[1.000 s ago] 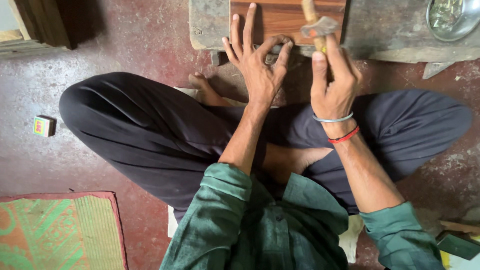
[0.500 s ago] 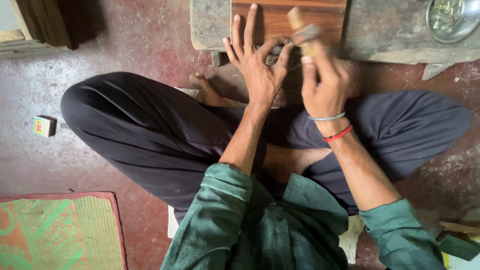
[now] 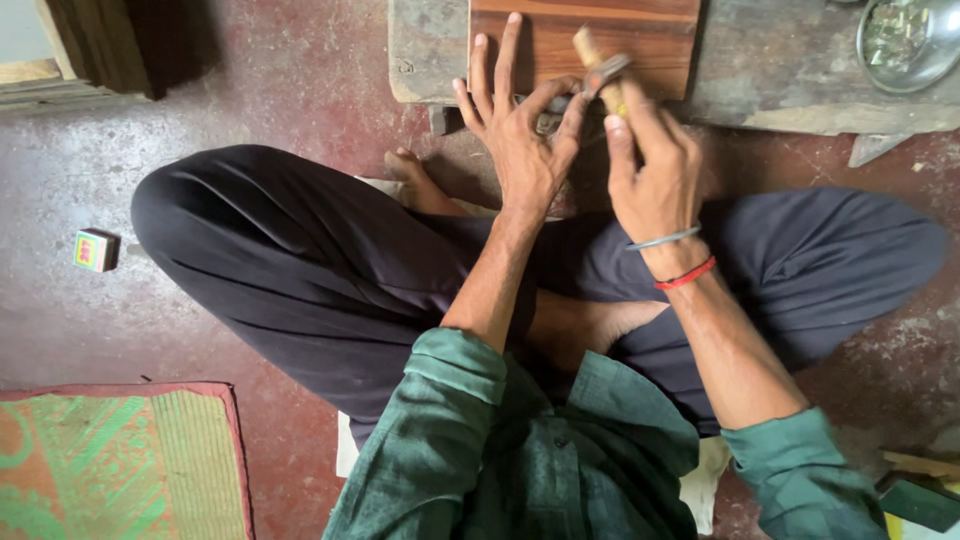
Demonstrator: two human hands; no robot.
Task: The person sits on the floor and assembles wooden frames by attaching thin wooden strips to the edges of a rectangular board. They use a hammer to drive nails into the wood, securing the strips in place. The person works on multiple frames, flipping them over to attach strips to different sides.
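1 hammer (image 3: 598, 72) gripped in r hand (image 3: 655, 180); l hand (image 3: 520, 150) open, fingers spread on 1 wood board (image 3: 640, 40); 1 metal bowl (image 3: 905, 40) nearby.

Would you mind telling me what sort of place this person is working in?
Probably a small floor-level craft workshop: a worn red floor, a low rough work block bearing a wooden board, and a metal bowl of small bits.

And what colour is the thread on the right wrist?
Red; the thread sits below a metal bangle on the right hand, head view.
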